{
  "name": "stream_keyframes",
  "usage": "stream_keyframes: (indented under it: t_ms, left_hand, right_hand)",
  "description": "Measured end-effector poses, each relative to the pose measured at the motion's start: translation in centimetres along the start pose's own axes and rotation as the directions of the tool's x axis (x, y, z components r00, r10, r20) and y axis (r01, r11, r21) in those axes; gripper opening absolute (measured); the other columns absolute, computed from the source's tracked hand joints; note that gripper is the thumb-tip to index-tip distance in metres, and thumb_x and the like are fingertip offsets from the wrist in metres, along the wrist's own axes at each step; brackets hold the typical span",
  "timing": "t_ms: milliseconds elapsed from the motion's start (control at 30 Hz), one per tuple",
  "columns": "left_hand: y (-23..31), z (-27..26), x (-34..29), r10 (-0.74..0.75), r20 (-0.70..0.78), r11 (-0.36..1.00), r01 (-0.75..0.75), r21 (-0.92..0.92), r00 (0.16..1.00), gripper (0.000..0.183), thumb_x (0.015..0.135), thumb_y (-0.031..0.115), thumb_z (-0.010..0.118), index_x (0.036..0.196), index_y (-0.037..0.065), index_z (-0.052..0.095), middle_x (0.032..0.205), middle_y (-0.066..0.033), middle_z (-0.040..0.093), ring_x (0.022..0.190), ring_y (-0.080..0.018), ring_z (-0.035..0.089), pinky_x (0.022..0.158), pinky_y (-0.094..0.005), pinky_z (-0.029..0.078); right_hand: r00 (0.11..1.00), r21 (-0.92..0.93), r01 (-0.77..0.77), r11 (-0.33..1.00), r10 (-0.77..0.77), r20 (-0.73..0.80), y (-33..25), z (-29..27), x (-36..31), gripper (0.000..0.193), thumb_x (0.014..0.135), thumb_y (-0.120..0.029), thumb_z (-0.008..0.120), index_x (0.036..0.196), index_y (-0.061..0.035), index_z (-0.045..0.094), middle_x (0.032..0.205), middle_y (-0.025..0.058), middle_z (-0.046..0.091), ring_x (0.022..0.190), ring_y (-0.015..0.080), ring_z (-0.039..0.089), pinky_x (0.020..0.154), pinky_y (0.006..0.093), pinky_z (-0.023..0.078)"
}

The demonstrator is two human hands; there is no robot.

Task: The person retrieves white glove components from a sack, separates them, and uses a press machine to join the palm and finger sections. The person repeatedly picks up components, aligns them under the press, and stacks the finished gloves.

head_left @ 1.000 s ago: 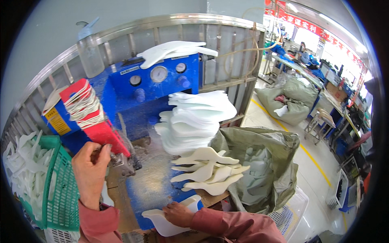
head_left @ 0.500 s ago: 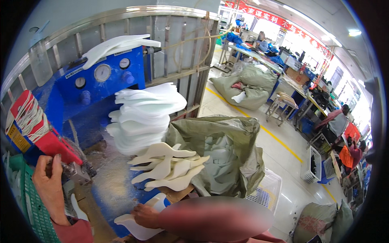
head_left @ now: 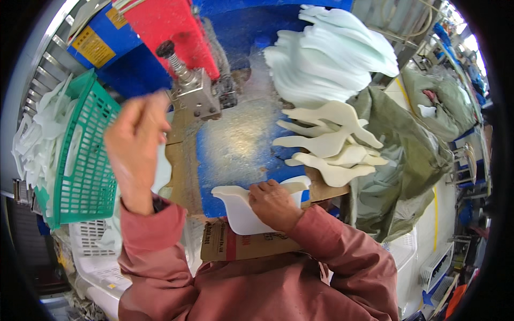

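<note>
Our bare left hand (head_left: 134, 142) was raised and blurred, with its fingers drawn close together, so we could not tell whether it pinched something; our bare right hand (head_left: 273, 203) had its fingers bent over the top edge of a smooth white piece with wavy outline and cream upper part (head_left: 241, 216). This piece lay at the near side of the blue, dusty work surface (head_left: 211, 187), just before our body.

Largest was the blue metal machine body (head_left: 139, 72) with its thick red arm (head_left: 166, 27); if that arm moved, we judged, the left hand near it could be struck. Next, the olive woven sack (head_left: 423, 142) stood open at the right, and its loose mouth could catch our red-brown right sleeve (head_left: 348, 243). The green perforated plastic basket (head_left: 91, 166) was heaped with thin white pieces (head_left: 40, 144), which could spill if it were pushed. The high stack of wavy white sheets (head_left: 332, 59) had uneven layers, so a bump could topple it. Nearer, the loose curved cream pieces (head_left: 321, 142) could slide if the right hand brushed them. The piece under that hand could slip, because of the dust or a weak grip. Smallest was the silver metal block (head_left: 198, 96), which the left knuckles could knock.
</note>
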State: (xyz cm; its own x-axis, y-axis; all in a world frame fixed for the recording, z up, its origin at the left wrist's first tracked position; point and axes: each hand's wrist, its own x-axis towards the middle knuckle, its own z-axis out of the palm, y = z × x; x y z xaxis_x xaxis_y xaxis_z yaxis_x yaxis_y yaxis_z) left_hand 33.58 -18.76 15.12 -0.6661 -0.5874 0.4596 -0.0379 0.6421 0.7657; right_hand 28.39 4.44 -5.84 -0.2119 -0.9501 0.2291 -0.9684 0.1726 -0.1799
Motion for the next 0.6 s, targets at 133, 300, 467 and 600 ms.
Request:
stream_keyframes:
  t_ms: [133,300,467,600]
  left_hand:
    - [-3.7,2.3,-7.8,-0.122,0.429,0.975,0.026,0.222,0.895,0.021,0.098,0.014,0.071,0.114,0.002,0.073,0.104,-0.0125,0.075,0.091,-0.0254,0.074,0.080,-0.0350,0.058]
    - [-9.5,5.9,-14.0,0.022,0.536,0.946,-0.190,0.261,0.844,0.031,0.096,0.009,0.069,0.127,0.005,0.069,0.119,-0.0139,0.072,0.106,-0.0337,0.070,0.087,-0.0419,0.059]
    - [-12.6,6.8,-15.9,-0.068,0.550,0.900,-0.187,0.394,0.832,0.038,0.093,0.008,0.070,0.131,0.007,0.067,0.114,-0.0132,0.075,0.102,-0.0336,0.070,0.083,-0.0428,0.059]
    - [-13.0,7.1,-15.8,-0.020,0.521,0.916,-0.193,0.351,0.853,0.036,0.090,0.007,0.071,0.125,0.007,0.071,0.097,-0.0147,0.076,0.089,-0.0361,0.070,0.078,-0.0454,0.058]
  right_hand:
    - [0.999,-0.005,-0.007,1.000,0.007,0.040,0.4,-1.7,0.5,0.011,0.085,-0.012,0.064,0.089,-0.0037,0.071,0.095,0.0087,0.061,0.091,0.0243,0.062,0.081,0.0370,0.047]
    - [0.998,0.001,-0.007,1.000,0.007,0.065,0.4,-2.0,0.6,0.013,0.085,-0.013,0.064,0.090,-0.0042,0.072,0.094,0.0077,0.060,0.091,0.0237,0.061,0.081,0.0371,0.047]
    - [0.997,0.032,-0.021,0.999,0.018,0.072,0.3,-1.0,0.2,0.013,0.085,-0.014,0.065,0.089,-0.0049,0.072,0.094,0.0074,0.060,0.091,0.0236,0.061,0.080,0.0368,0.047]
    - [0.991,-0.040,-0.029,0.999,0.034,0.132,0.2,-0.7,0.4,0.014,0.086,-0.017,0.063,0.089,-0.0075,0.073,0.095,0.0070,0.060,0.091,0.0231,0.062,0.080,0.0377,0.047]
